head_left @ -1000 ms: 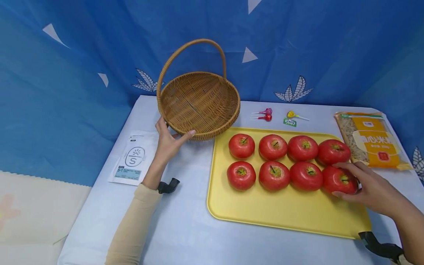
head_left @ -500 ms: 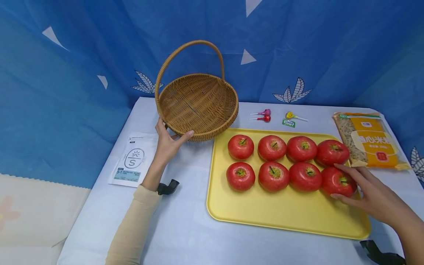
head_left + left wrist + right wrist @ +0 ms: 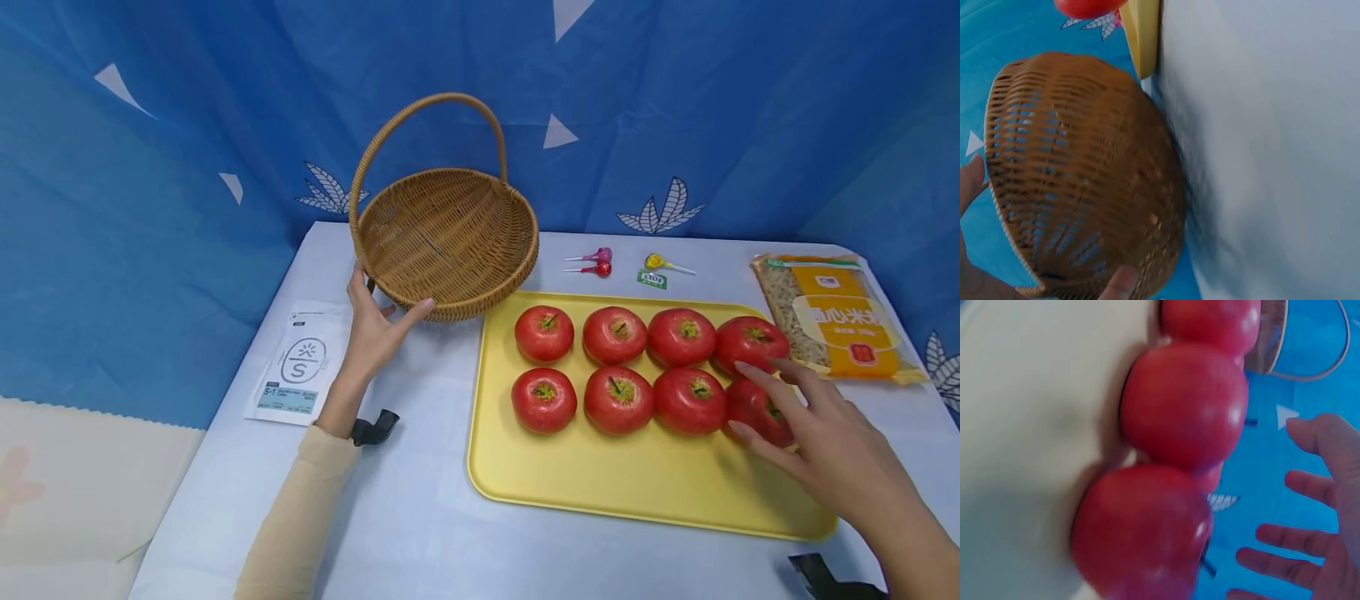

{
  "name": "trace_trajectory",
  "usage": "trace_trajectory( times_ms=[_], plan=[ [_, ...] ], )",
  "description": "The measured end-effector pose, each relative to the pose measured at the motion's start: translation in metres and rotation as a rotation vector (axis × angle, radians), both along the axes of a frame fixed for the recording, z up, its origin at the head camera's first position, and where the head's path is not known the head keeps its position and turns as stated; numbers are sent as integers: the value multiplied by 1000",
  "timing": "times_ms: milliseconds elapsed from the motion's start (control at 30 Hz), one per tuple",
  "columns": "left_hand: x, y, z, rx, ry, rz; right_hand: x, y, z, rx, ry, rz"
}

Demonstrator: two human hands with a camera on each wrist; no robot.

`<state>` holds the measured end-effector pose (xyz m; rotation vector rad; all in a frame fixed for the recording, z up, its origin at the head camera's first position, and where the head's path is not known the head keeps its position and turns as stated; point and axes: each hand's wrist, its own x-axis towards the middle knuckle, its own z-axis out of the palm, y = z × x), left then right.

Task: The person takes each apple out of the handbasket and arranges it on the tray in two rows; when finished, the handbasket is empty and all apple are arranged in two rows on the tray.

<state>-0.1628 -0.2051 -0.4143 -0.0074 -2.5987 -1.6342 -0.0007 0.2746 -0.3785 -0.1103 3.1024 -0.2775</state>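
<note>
Over the yellow plastic tray point(image 3: 645, 492), my right hand point(image 3: 817, 433) hovered spread, holding nothing, above the nearest red tomato point(image 3: 753, 410); a clumsy grab risked rolling its neighbours, while my left hand point(image 3: 375, 329) gripped the tilted round wicker basket point(image 3: 446, 237).

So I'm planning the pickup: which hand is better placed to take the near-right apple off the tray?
Right. The right hand hovers open over that apple, while the left hand holds the tilted wicker basket.

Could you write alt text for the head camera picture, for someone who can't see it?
A person's right hand hovers open over eight red apples on a yellow tray, while the left hand holds the rim of a tilted wicker basket.
</note>
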Motion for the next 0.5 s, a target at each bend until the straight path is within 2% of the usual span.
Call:
trace_trajectory(
  times_ms=[133,267,367,500],
  plan=[
    [13,-11,7,-156,56,0,-4,-15,3,-35,87,66],
    [35,-18,18,-374,160,-19,-9,-27,3,-68,171,142],
    [51,-20,29,-548,250,-76,-12,-36,3,-76,157,142],
    [67,-18,38,-705,327,-179,-14,-44,3,-49,51,125]
  ],
)
